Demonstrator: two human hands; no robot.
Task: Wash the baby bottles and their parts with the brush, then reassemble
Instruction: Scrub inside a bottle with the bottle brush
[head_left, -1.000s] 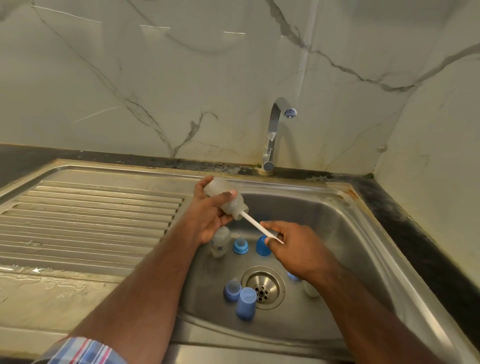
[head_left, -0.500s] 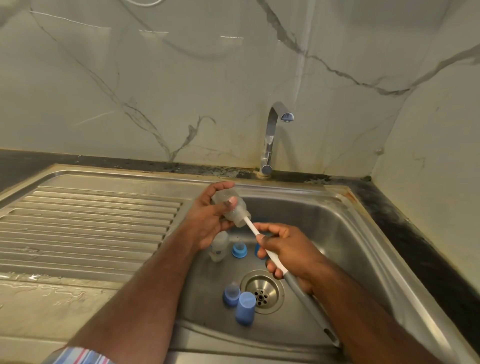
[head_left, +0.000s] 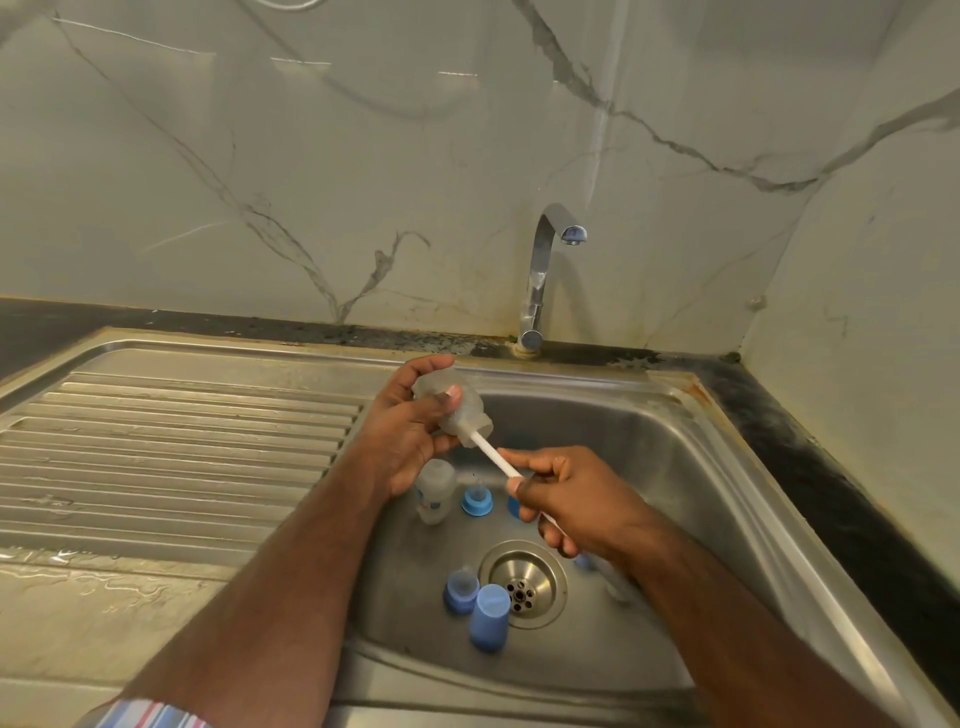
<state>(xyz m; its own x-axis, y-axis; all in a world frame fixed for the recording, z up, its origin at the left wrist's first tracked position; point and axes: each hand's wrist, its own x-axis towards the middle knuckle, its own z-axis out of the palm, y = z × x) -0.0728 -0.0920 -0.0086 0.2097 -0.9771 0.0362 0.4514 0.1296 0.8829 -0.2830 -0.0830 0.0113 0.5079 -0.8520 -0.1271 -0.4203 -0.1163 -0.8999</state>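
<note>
Nearest, a blue plastic cap (head_left: 489, 616) and a blue collar with its teat (head_left: 461, 590) stand in the steel sink (head_left: 691, 467) by the drain — a stray elbow could tip them. Above, the white brush handle (head_left: 493, 456) is pinched by the right hand (head_left: 566, 496); its head is buried in the cloudy plastic bottle (head_left: 454, 402) gripped by the left hand (head_left: 405, 434). A wet bottle may be jerked loose and dropped onto the second bottle (head_left: 435, 486) — or splashed. Farthest, no water is seen at the chrome tap (head_left: 540, 270).

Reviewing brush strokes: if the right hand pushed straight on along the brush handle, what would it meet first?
Probably the mouth of the clear bottle held by the left hand; the right hand grips the brush handle just below it.
</note>
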